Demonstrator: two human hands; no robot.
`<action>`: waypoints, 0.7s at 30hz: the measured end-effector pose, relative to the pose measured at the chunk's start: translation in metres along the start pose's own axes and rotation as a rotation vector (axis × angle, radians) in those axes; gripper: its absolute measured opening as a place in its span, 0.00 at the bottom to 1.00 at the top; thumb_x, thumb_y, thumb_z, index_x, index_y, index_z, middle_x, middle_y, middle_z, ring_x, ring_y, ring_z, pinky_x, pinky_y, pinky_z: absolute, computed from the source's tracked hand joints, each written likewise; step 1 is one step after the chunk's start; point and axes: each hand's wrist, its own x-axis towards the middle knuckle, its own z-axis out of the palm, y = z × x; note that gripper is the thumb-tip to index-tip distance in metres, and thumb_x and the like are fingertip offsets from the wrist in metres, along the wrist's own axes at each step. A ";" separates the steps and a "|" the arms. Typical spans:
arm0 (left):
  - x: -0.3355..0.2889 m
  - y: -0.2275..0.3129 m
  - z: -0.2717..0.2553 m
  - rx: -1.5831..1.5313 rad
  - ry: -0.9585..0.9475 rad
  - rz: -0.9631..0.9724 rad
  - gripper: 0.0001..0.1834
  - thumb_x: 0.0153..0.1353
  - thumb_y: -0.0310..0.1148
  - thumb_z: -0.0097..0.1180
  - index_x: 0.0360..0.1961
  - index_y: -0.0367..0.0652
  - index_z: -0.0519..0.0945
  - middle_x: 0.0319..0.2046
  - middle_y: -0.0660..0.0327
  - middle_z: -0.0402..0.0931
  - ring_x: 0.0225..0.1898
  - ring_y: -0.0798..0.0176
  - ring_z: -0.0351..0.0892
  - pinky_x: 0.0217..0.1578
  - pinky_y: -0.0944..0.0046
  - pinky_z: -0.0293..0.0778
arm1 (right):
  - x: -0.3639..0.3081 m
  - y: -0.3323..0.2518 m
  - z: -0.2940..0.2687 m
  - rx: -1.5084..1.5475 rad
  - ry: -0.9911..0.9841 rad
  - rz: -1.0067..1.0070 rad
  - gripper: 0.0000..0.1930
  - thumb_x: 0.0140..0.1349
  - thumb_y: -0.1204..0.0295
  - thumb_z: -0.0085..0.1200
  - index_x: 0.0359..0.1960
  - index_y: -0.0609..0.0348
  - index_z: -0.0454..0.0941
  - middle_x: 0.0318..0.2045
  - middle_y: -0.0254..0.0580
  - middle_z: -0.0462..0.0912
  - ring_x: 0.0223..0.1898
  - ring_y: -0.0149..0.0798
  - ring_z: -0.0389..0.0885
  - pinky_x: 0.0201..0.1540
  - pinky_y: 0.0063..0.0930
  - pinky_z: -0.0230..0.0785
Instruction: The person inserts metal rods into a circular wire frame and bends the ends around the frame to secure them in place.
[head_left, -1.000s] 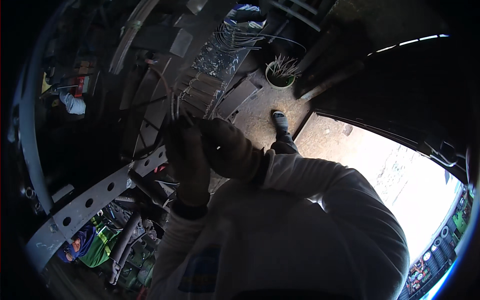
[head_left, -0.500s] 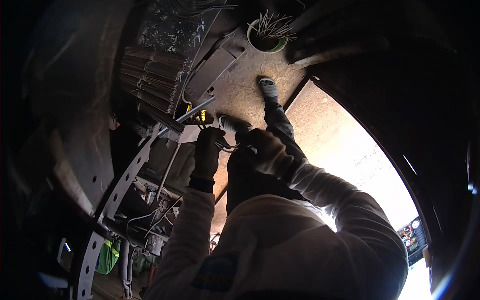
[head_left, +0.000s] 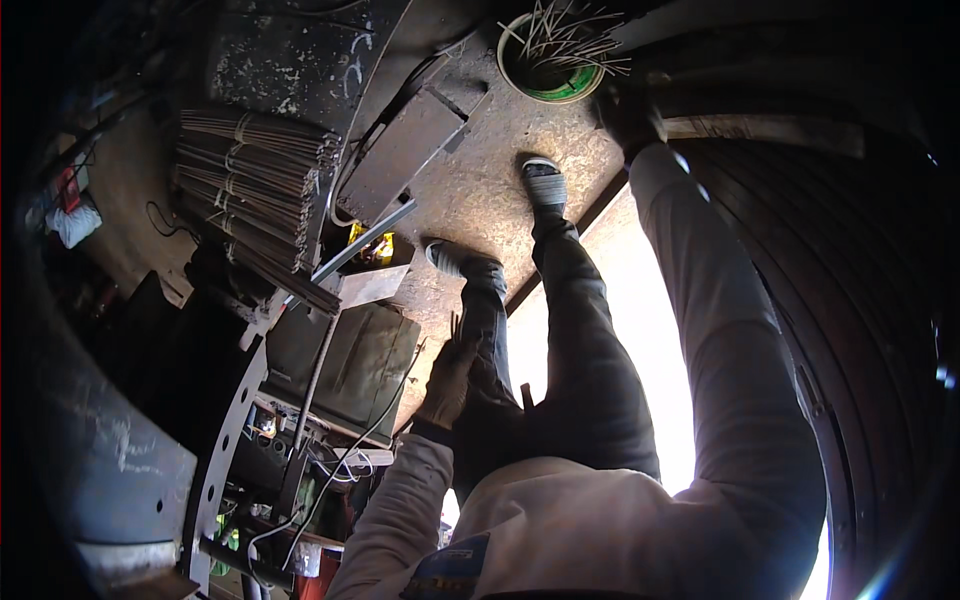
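Tied rod bundles (head_left: pixel 250 190) are laid on a speckled counter (head_left: pixel 285 70); the left hand (head_left: pixel 447 385) is held before the legs, grip indistinct; loose rods (head_left: pixel 560 38) are contained in a green-walled bucket (head_left: pixel 583 80); beside it the right hand (head_left: pixel 632 115) is placed, grip obscured.

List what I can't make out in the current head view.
- Right hand, head view: its fingers are lost in deep shadow; whether it holds anything can't be told.
- Left hand, head view: shadow and blur obscure its fingers and grip.
- Thin rods, head view: some tips are cut off by the upper edge; the bucket hides the lower ends.
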 end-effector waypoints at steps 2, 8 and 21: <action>0.004 -0.002 0.006 -0.143 -0.016 -0.152 0.11 0.68 0.44 0.57 0.38 0.48 0.79 0.15 0.72 0.65 0.11 0.74 0.64 0.14 0.69 0.62 | 0.036 0.006 0.004 -0.077 0.211 -0.119 0.24 0.60 0.52 0.54 0.57 0.45 0.76 0.53 0.53 0.80 0.57 0.55 0.75 0.59 0.47 0.69; 0.011 0.007 0.001 -0.295 -0.069 -0.188 0.12 0.67 0.45 0.58 0.43 0.50 0.78 0.15 0.73 0.64 0.11 0.76 0.59 0.14 0.71 0.57 | 0.119 0.033 0.007 -0.036 0.292 0.018 0.31 0.56 0.43 0.57 0.60 0.39 0.75 0.57 0.49 0.78 0.60 0.51 0.74 0.60 0.45 0.69; 0.024 -0.003 -0.010 -0.280 -0.026 -0.217 0.10 0.65 0.43 0.60 0.37 0.53 0.75 0.16 0.71 0.67 0.10 0.74 0.64 0.10 0.70 0.63 | 0.127 0.019 0.016 -0.411 0.293 -0.140 0.20 0.65 0.49 0.47 0.47 0.44 0.83 0.46 0.48 0.83 0.51 0.52 0.80 0.53 0.49 0.73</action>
